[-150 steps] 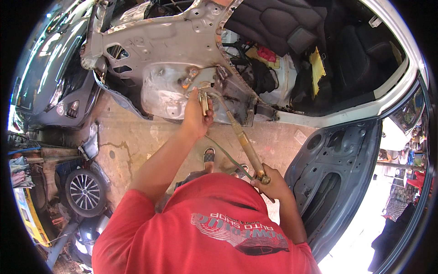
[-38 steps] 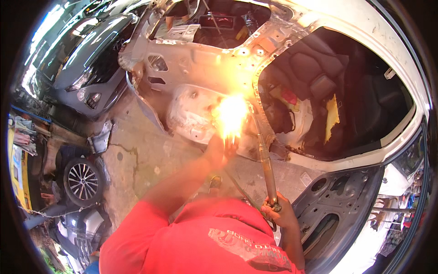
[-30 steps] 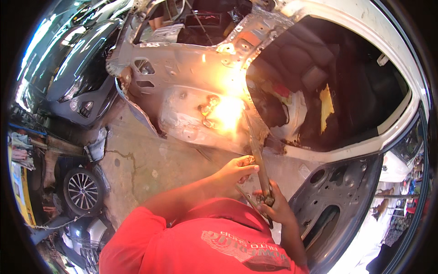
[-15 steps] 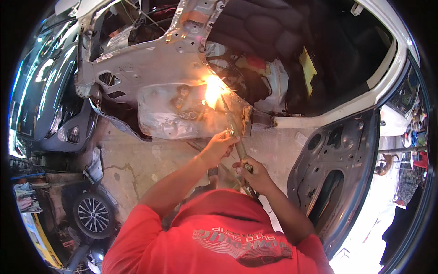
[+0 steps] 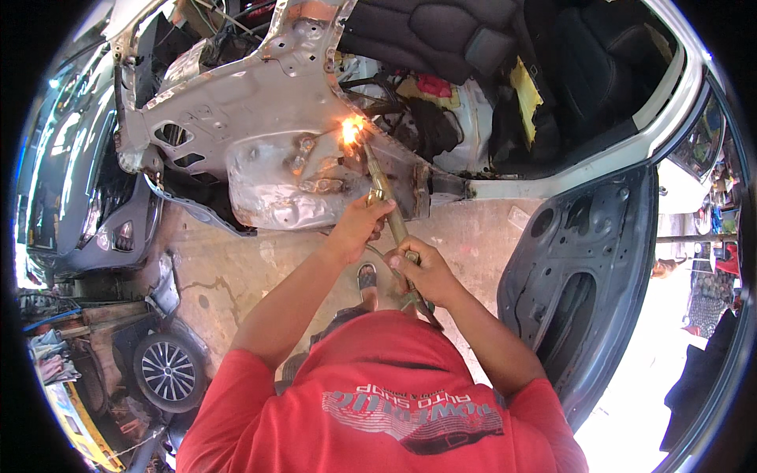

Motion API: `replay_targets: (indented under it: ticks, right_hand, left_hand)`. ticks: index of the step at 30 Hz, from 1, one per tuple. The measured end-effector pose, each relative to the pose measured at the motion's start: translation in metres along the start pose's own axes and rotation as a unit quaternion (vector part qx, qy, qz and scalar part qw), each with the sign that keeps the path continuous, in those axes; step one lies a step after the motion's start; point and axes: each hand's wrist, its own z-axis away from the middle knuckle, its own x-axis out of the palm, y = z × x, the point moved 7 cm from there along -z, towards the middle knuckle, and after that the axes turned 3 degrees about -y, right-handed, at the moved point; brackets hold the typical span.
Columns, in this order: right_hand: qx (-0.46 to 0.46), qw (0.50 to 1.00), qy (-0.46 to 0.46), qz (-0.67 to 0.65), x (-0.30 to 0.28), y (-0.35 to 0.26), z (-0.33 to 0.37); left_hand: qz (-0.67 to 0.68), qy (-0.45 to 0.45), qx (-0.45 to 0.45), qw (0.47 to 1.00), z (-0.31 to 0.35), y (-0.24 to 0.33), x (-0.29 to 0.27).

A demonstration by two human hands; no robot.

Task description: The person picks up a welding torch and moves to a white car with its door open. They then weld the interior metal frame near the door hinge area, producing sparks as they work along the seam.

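A brass-coloured gas torch (image 5: pixel 388 189) slants up and left from my hands, with a bright orange flame (image 5: pixel 352 131) at its tip. My left hand (image 5: pixel 364 225) is closed at the front of the torch, fingers at its valve. Lower down, my right hand (image 5: pixel 426 270) wraps around the torch's handle. The flame plays on the inner edge of a bare, silvery car body panel (image 5: pixel 272 126), beside the cabin opening. Below the flame the panel bulges out, with scorched, rusty brown spots. Glare hides the exact spot where the flame meets the metal.
To the right stands an open dark grey car door (image 5: pixel 587 268); above it runs a white sill (image 5: pixel 536 189). A dark car front (image 5: pixel 118 189) is at the left. A wheel (image 5: pixel 168 372) lies lower left. Black seats (image 5: pixel 607 71) fill the cabin beyond.
The flame's glare has shrunk and the metal shows more clearly. The torch and both my hands appear slightly higher and further left, as the whole view has shifted a little.
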Motion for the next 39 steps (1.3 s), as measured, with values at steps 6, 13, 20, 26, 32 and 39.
replay_targets:
  ticks: [6,13,20,26,32,39]
  right_hand:
    - [0.001,1.000,0.004,-0.017,-0.002,0.003,0.002]
    - [0.013,0.999,0.035,0.031,-0.005,0.007,0.002]
    - [-0.002,1.000,-0.001,-0.028,-0.008,0.010,0.002]
    - [-0.023,0.999,-0.003,-0.041,-0.008,0.002,0.007]
    - [-0.019,0.999,-0.001,-0.026,-0.004,0.001,0.004]
    - [-0.056,0.998,0.010,-0.031,-0.002,0.000,0.011]
  left_hand:
    - [-0.011,-0.006,0.004,1.000,0.000,0.000,0.004]
    - [-0.067,0.009,0.048,0.997,-0.006,-0.005,-0.004]
    - [-0.061,-0.015,0.037,0.997,-0.007,-0.002,0.002]
    - [-0.166,0.009,0.043,0.985,0.003,0.010,0.000]
    - [-0.159,-0.020,0.059,0.985,-0.006,0.000,-0.007]
    - [-0.237,-0.010,0.068,0.969,-0.015,0.002,-0.007]
